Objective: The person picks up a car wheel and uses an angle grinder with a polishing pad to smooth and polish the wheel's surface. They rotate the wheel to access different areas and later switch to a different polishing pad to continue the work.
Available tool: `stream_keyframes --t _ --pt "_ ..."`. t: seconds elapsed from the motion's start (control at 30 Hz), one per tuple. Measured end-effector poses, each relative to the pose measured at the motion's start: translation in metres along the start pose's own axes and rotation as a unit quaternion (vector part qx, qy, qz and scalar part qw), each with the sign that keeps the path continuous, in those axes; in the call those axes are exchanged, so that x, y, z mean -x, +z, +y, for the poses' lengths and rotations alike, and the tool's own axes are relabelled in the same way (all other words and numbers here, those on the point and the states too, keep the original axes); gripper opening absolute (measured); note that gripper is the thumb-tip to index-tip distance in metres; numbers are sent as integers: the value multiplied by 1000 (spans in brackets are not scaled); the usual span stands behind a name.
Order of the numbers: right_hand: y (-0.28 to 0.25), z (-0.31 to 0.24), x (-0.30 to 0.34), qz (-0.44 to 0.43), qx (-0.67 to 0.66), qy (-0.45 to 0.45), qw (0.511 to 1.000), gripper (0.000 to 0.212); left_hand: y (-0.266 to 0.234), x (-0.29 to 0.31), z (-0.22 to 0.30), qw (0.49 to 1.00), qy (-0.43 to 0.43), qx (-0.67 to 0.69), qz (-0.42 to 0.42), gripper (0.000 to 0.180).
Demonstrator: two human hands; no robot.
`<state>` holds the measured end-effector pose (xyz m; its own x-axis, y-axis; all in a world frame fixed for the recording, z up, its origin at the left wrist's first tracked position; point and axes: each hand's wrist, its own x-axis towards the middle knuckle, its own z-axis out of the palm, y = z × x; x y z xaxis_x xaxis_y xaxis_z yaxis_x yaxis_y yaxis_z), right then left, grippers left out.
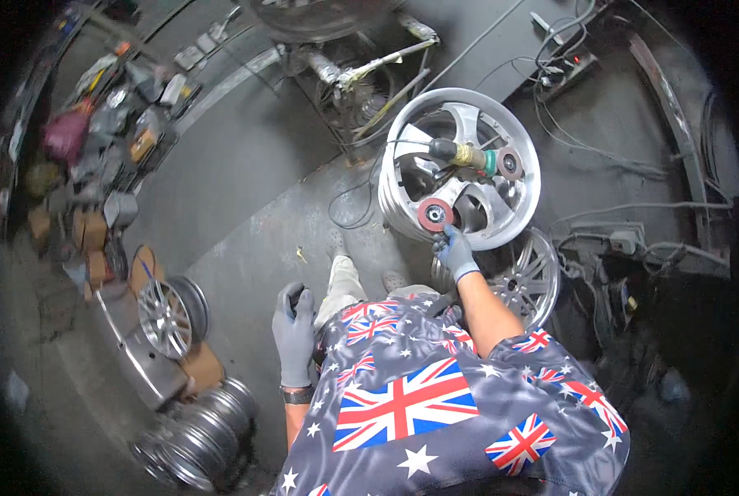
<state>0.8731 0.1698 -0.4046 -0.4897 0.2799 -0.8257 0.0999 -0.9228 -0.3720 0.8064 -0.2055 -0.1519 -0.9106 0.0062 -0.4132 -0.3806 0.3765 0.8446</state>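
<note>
My right hand, in a grey work glove, is closed on the edge of a reddish-brown sanding disc with a dark centre. The disc is over the near left part of a silver alloy wheel. An angle grinder lies across the wheel's spokes, its cord running off to the left. Another reddish disc sits at the grinder's head. My left hand, also gloved, hangs low at my left side. Its fingers are loosely bent and apart, with nothing visible in them.
Another alloy wheel stands under the near right side. At left are a leaning wheel, a stack of rims, and a heap of bags and boxes. A metal stand is ahead; cables trail at right.
</note>
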Motion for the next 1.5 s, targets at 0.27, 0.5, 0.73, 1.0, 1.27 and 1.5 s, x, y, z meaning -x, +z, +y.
stream_keyframes --t 0.27,0.5,0.73,1.0,1.27,1.5 --pt "25 10 0 93 -173 -88 977 15 -58 -153 47 993 40 -66 -94 30" --pt "49 7 -37 141 -330 -184 915 25 -68 -236 98 981 87 -92 -147 32" --pt "57 -6 -71 145 -420 -209 871 16 -37 -257 108 967 105 -133 -191 28" --pt "44 -16 -83 376 228 -296 848 27 11 -239 118 964 80 -131 -218 25" --pt "94 -77 -75 410 129 -357 829 39 54 -244 131 959 98 -157 -214 28" --pt "130 -131 -143 449 45 -208 868 57 68 -225 153 962 107 -157 -197 30"
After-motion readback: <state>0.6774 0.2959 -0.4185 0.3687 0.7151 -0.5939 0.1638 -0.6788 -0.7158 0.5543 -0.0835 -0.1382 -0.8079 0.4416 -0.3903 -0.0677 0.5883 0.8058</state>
